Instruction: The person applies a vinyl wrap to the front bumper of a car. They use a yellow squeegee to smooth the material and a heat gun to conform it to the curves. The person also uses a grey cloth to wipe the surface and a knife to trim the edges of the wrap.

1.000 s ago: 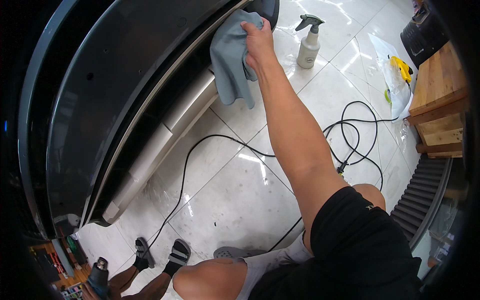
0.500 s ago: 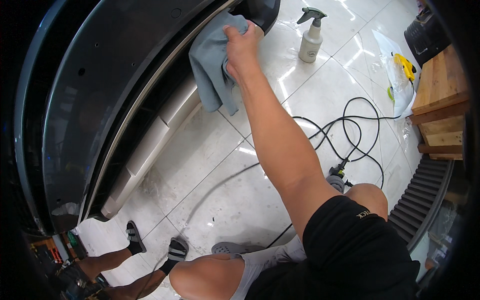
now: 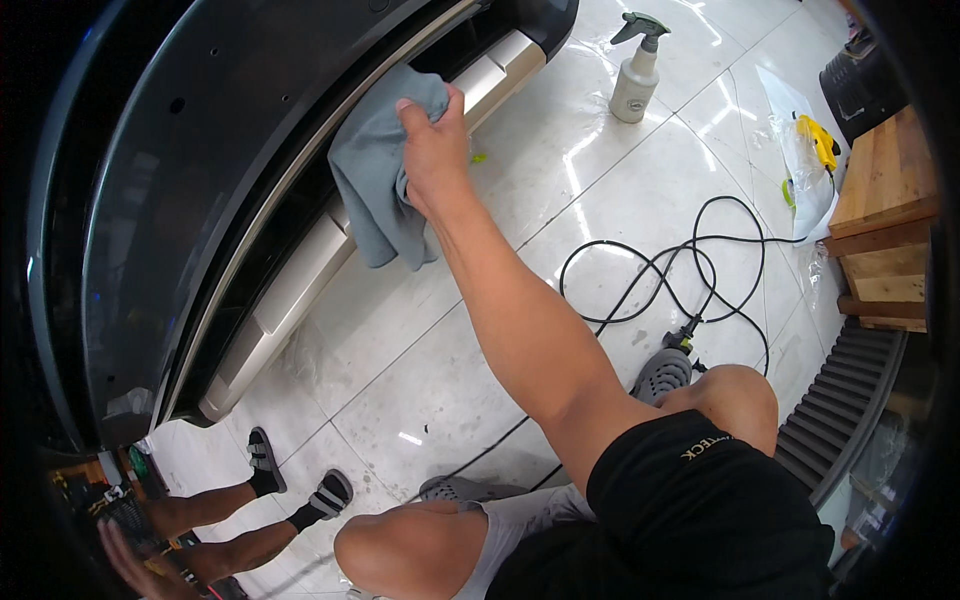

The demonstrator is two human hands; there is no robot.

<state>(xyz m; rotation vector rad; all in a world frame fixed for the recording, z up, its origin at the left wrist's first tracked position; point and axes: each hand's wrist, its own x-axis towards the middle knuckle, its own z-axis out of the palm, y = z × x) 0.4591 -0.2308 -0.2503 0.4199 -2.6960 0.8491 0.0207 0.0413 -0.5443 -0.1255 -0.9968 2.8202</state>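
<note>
My right hand (image 3: 436, 152) grips a grey-blue cloth (image 3: 375, 165) and presses it against the lower bumper of a dark grey car (image 3: 190, 190). Its thumb lies on top of the fabric, and loose folds hang toward the floor. Under the cloth runs a silver trim strip (image 3: 290, 280), partly covered, beside a black grille gap. At the lower left rim my left hand (image 3: 130, 562) shows dimly, its fingers stretched out and holding nothing visible.
A spray bottle (image 3: 637, 75) stands on the tiled floor. Looped black cable (image 3: 640, 255) lies to the right, near a yellow tool (image 3: 818, 140) and wooden blocks (image 3: 885, 180). A co-worker's sandalled feet (image 3: 328, 492) are at lower left. My knees are bent close by.
My right hand and the cloth have slid down and left along the bumper, uncovering more silver trim at its upper end. My left hand has come into view at the lower left.
</note>
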